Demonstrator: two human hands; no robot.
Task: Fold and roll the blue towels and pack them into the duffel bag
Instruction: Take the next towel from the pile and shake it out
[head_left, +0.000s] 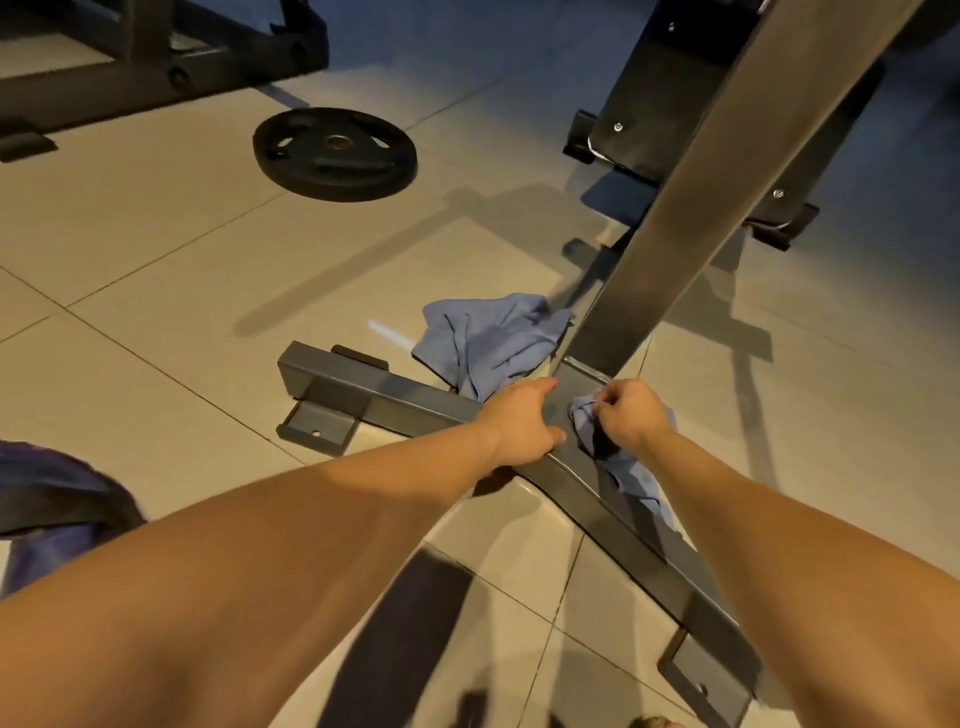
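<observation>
Right grip (631, 415) pinches a bunch of blue towel (636, 480), fingers curled tight. Left grip (524, 421) rests loosely open on the grey frame bar (374, 389), holding nothing. The towel drapes that bar, unfolded. I judge this the gathering step; next I need to lift it clear to fold.

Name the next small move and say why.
Probably lift the towel off the bar: the right hand pinches its bunched top, it hangs crumpled over the bar, and the left hand rests on the bar, free to catch a second corner.
</observation>
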